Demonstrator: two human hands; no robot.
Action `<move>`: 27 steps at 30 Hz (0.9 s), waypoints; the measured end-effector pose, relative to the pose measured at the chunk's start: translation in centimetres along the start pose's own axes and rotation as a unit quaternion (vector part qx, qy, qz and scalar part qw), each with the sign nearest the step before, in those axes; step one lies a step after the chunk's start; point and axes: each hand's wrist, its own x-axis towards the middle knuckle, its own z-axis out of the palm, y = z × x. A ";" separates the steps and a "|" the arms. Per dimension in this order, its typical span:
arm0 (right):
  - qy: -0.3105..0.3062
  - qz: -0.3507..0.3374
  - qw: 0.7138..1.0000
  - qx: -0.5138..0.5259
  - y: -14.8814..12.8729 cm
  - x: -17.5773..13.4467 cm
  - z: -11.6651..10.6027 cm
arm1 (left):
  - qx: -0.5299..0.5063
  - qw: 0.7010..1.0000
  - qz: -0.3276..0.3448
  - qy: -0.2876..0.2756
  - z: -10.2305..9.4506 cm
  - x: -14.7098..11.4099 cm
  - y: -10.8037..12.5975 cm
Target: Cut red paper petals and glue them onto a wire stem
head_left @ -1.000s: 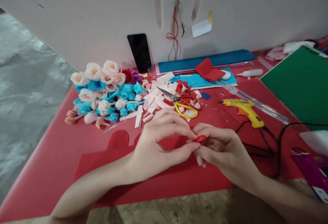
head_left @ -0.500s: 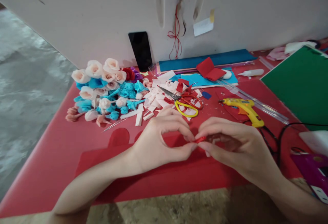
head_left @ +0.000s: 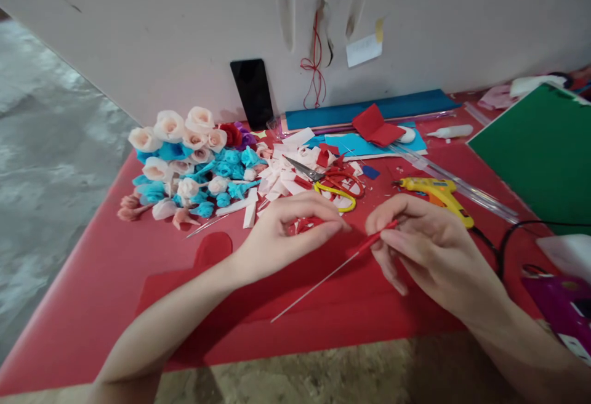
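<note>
My right hand [head_left: 420, 250] pinches a thin stick [head_left: 314, 287] at its upper end, where red crepe paper [head_left: 369, 242] is wrapped around it. The bare pale length slants down to the left over the table. Just left of the wrapped end, my left hand [head_left: 295, 231] is curled with thumb and fingertips close together, and nothing shows in them. Below both hands lies a red sheet [head_left: 221, 305]; a rounded red piece [head_left: 215, 250] rests at its upper left edge. Scissors [head_left: 335, 194] with red and yellow handles lie on paper scraps [head_left: 277, 173] beyond my left hand.
Crepe paper flowers [head_left: 184, 164] are heaped at the left. A yellow glue gun [head_left: 436, 194] with a black cable lies behind my right hand. A phone [head_left: 252, 93] leans on the wall. A green board [head_left: 540, 151] and a glue bottle [head_left: 452, 132] are at the right.
Both hands were together, pinching the red paper. Now they are apart: my right hand has turned with the wrapped stick, whose bare length now shows, and my left hand has let go.
</note>
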 end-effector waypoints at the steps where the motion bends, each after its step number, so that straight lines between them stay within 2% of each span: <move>1: 0.005 0.006 0.999 0.040 0.0 0.0 0.0 | -0.008 1.000 0.002 -0.006 0.2 0.0 -0.3; 4: 0.010 0.016 0.994 0.104 0.3 0.0 0.4 | -0.022 0.999 0.031 0.010 1.1 -0.3 -0.8; 7: 0.016 -0.001 0.995 0.102 0.7 -0.1 0.9 | -0.006 0.995 0.057 0.076 2.0 -0.8 -0.8; 10: 0.031 -0.035 0.995 0.085 1.1 -0.2 1.1 | 0.024 0.992 0.062 0.107 2.3 -1.2 -0.7; 14: 0.037 -0.055 0.996 0.067 1.6 -0.3 1.1 | 0.061 0.988 0.077 0.116 2.1 -1.3 -0.6; 18: 0.047 -0.051 0.996 0.055 1.7 -0.4 1.1 | 0.093 0.980 0.120 0.127 2.0 -1.3 -0.6; 23: 0.050 -0.051 0.997 0.033 1.7 -0.4 1.1 | 0.092 0.974 0.157 0.134 1.8 -1.1 -0.4; 27: 0.059 -0.046 0.997 0.014 1.6 -0.3 1.1 | 0.116 0.972 0.155 0.132 1.7 -1.1 -0.3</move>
